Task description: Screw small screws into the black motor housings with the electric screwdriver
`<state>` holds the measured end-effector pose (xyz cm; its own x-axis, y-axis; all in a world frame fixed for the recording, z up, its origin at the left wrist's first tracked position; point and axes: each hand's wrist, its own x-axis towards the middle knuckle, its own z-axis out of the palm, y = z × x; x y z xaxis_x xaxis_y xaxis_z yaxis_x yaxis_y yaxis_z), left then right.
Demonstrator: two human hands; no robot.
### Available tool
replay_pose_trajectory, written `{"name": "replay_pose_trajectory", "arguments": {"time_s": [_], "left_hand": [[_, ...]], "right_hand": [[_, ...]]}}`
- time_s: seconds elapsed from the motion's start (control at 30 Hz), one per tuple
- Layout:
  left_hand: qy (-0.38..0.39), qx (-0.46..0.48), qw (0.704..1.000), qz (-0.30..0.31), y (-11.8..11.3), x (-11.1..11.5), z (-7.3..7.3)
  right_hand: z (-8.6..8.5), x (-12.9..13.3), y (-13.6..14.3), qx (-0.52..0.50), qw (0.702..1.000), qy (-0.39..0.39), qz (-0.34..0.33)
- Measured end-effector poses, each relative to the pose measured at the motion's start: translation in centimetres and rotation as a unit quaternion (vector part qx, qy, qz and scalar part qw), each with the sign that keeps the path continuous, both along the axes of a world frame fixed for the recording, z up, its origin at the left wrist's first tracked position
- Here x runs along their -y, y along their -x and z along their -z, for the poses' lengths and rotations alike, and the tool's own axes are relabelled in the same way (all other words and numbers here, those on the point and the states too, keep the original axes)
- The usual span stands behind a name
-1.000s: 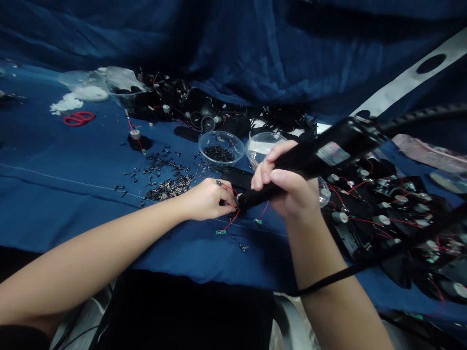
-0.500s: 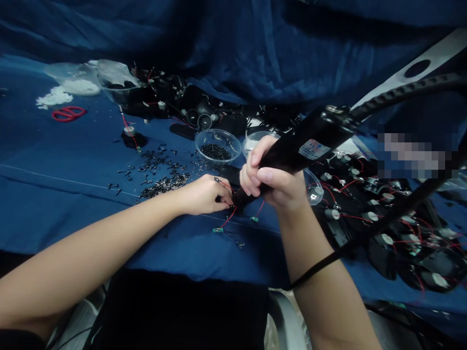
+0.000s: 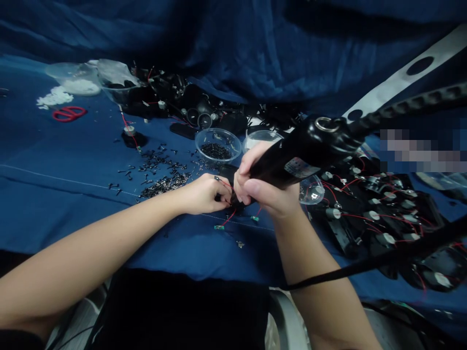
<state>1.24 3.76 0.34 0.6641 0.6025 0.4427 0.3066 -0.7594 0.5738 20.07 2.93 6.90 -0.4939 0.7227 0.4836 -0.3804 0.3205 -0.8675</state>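
Note:
My right hand (image 3: 272, 192) is wrapped round a black electric screwdriver (image 3: 321, 141), which leans with its tip end low and to the left. A thick cable runs off its top to the right. Close to that tip, my left hand (image 3: 207, 194) pinches a small dark part with red wires, mostly hidden by the fingers and tool. From there a red wire leads down to a little green circuit board (image 3: 219, 227); a second green board (image 3: 254, 218) lies to its right. Beside my left hand, loose black screws (image 3: 164, 187) are heaped on the blue cloth (image 3: 73, 204).
A clear tub (image 3: 218, 146) of screws stands beyond my hands, with another clear tub (image 3: 263, 138) beside it. Black housings with red wires (image 3: 386, 218) crowd the right side. Red-handled scissors (image 3: 69, 113) lie at the far left. A black strap (image 3: 365, 267) crosses my right forearm.
My right hand and the electric screwdriver have moved down and slightly left, closer to my left hand. The cable and strap have shifted too. My left hand has hardly moved.

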Motion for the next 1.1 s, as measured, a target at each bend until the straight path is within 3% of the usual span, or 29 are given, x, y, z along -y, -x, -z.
{"name": "replay_pose_trajectory", "arguments": {"time_s": [0.1,0.23,1.1], "left_hand": [[-0.006,0.002,1.0,0.022,0.1,-0.1,0.0],[-0.006,-0.019,0.999,0.033,0.1,-0.3,-0.1],[0.021,-0.038,0.999,-0.003,-0.3,0.4,0.4]], "right_hand": [[0.2,-0.3,-0.3,-0.059,0.997,-0.019,-0.036],[0.2,-0.8,-0.8,-0.096,0.995,-0.029,-0.028],[-0.3,-0.4,-1.7,-0.126,0.992,-0.024,0.013]]}}
